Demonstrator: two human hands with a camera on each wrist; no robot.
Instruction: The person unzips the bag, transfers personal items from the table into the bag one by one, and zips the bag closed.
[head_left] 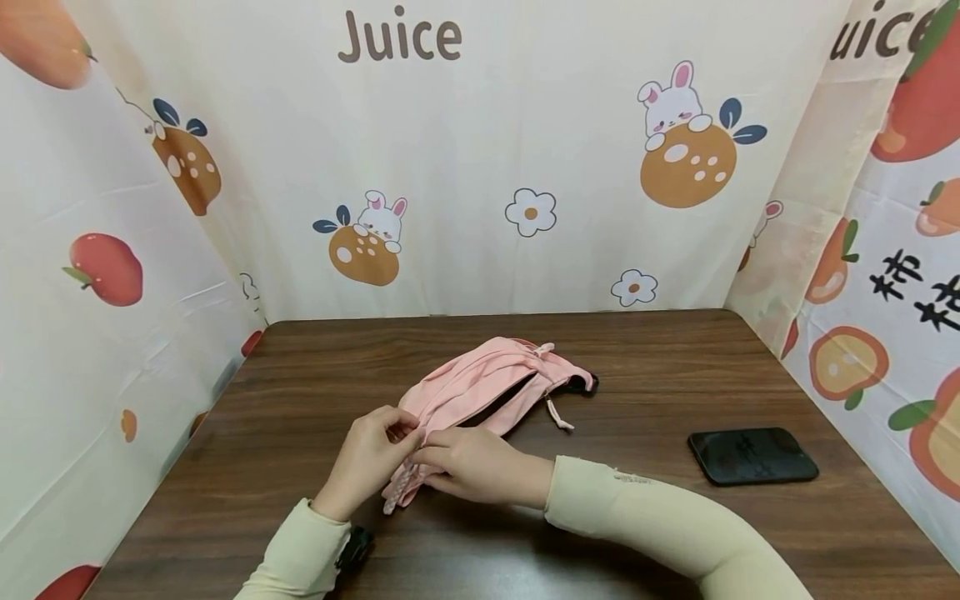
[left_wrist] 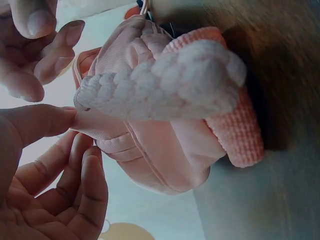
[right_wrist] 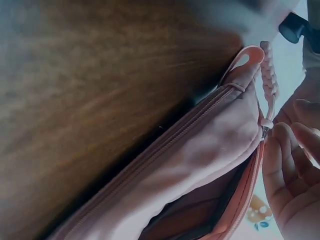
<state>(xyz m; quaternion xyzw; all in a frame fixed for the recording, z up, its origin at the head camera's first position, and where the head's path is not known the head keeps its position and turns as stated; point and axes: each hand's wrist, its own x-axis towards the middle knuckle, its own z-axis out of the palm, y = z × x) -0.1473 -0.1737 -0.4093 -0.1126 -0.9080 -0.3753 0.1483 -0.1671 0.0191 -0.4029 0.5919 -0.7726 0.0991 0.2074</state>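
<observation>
A pink fabric zip bag lies slantwise on the table with its long zip open, showing a dark inside. My left hand is at the bag's near end; in the left wrist view its thumb and fingers pinch the edge of the fabric. A pale braided cord hangs across the bag there. My right hand is close beside it, fingers bent and apart in the left wrist view, with nothing visible between them. The right wrist view shows its fingers near the metal zip slider.
A black phone lies on the brown table to the right. A black strap end and another pull cord stick out at the bag's far end. Printed curtains surround the table's back and sides.
</observation>
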